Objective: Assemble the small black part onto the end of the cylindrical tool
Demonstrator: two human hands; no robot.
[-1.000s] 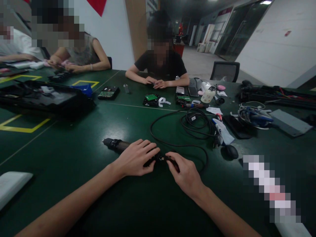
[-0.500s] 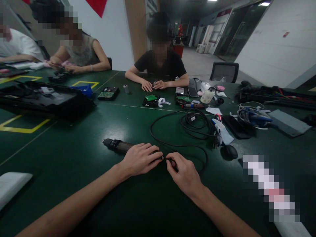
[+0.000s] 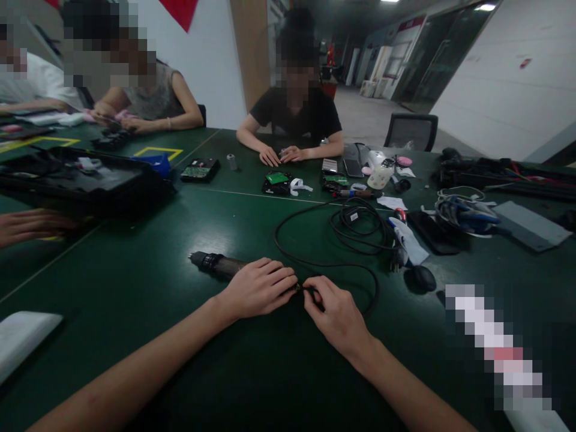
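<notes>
A dark cylindrical power tool (image 3: 215, 264) lies on the green table (image 3: 148, 264), its tip pointing left. My left hand (image 3: 258, 289) is closed over the tool's rear end. My right hand (image 3: 335, 315) pinches the tool's black cable (image 3: 315, 262) right where it joins the tool, fingertips almost touching my left hand. The cable loops away to the right and back toward a coil (image 3: 360, 225).
A black mouse-like object (image 3: 420, 277) and a white glue gun (image 3: 407, 240) lie to the right. Circuit boards (image 3: 276, 180) and small parts sit mid-table. A black tray (image 3: 81, 177) is at left. Another person's hand (image 3: 31, 225) reaches in from the left; three people sit opposite.
My hands have closed in toward each other at the tool's cable joint. Another person's hand has come in at the left edge. The view shifted slightly.
</notes>
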